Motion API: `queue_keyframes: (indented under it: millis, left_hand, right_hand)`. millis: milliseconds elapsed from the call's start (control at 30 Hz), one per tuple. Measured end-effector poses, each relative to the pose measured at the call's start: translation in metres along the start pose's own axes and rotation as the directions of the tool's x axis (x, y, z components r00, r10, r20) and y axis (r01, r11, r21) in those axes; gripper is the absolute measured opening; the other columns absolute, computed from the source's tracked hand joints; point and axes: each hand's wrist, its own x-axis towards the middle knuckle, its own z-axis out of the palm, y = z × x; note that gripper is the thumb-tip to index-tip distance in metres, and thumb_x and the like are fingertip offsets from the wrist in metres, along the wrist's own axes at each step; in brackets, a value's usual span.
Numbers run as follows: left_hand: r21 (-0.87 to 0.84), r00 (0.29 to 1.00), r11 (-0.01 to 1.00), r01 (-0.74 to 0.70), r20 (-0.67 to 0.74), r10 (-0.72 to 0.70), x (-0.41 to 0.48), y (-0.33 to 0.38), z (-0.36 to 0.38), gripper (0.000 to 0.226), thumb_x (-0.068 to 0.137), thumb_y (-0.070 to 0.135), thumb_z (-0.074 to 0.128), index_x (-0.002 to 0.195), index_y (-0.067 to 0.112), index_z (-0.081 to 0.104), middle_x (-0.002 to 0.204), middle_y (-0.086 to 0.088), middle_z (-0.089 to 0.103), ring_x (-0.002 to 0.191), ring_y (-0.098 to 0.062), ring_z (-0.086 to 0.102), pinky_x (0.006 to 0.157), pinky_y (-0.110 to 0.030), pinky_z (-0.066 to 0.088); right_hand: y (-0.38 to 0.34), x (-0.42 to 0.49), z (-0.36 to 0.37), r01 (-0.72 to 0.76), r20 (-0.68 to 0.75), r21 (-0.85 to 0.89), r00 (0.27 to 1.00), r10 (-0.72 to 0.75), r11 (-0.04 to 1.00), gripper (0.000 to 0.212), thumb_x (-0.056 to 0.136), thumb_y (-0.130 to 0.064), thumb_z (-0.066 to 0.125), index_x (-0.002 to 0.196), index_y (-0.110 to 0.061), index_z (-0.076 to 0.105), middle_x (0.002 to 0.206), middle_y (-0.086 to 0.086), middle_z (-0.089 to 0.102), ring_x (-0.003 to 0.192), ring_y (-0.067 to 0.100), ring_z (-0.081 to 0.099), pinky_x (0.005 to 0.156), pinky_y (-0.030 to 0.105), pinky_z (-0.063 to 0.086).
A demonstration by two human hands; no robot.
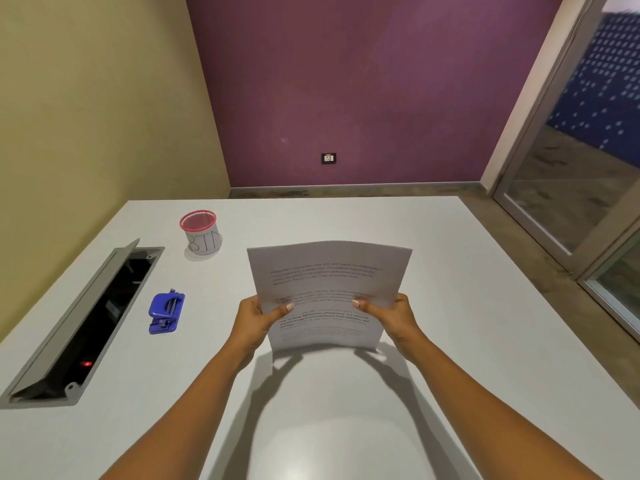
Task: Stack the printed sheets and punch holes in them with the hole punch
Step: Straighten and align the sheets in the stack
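A stack of printed sheets [327, 282] stands upright on its bottom edge on the white table [467, 341], slightly bowed, with text facing me. My left hand [258, 318] grips its left edge with the thumb across the front. My right hand [389, 315] grips the right edge the same way. The blue hole punch [166, 312] lies on the table to the left of the sheets, apart from both hands.
A red mesh cup [201, 232] labelled BIN stands at the back left. An open grey cable box [86, 323] is sunk into the table's left side. A glass door [571, 168] is at the right, beyond the table's edge.
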Motion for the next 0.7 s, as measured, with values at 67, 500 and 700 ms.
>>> queue_keyframes:
  millis: [67,500,700]
  left_hand:
    - [0.005,1.000,1.000,-0.007,-0.016,0.007,0.002,0.004,0.005,0.018,0.079,0.009,0.068,0.089,0.024,0.069,0.091,0.007,0.073,0.082,-0.007,0.069,0.073,-0.020,0.051]
    - [0.011,0.980,0.998,-0.054,-0.189,0.055,0.004,0.002,0.006,0.019,0.081,0.004,0.065,0.085,0.023,0.065,0.087,0.009,0.068,0.080,-0.003,0.063,0.062,-0.008,0.048]
    - [0.051,0.974,0.996,-0.076,-0.210,0.085,0.011,0.014,0.010,0.017,0.086,0.004,0.058,0.084,0.020,0.063,0.083,0.007,0.067,0.067,0.002,0.062,0.053,-0.004,0.045]
  right_hand:
    - [-0.003,0.001,0.002,-0.002,-0.024,0.010,1.000,0.002,1.000,0.023,0.068,-0.014,0.079,0.086,-0.023,0.067,0.089,-0.005,0.071,0.085,0.015,0.066,0.073,0.025,0.050]
    - [-0.001,0.001,-0.010,0.059,-0.017,-0.031,0.998,-0.059,0.998,0.018,0.075,-0.009,0.073,0.086,-0.021,0.066,0.088,-0.005,0.070,0.073,-0.001,0.066,0.059,0.009,0.051]
    - [-0.008,0.007,-0.002,0.075,-0.047,-0.043,0.996,-0.077,0.996,0.017,0.082,-0.014,0.067,0.099,-0.015,0.066,0.091,-0.002,0.068,0.078,0.006,0.064,0.062,0.013,0.049]
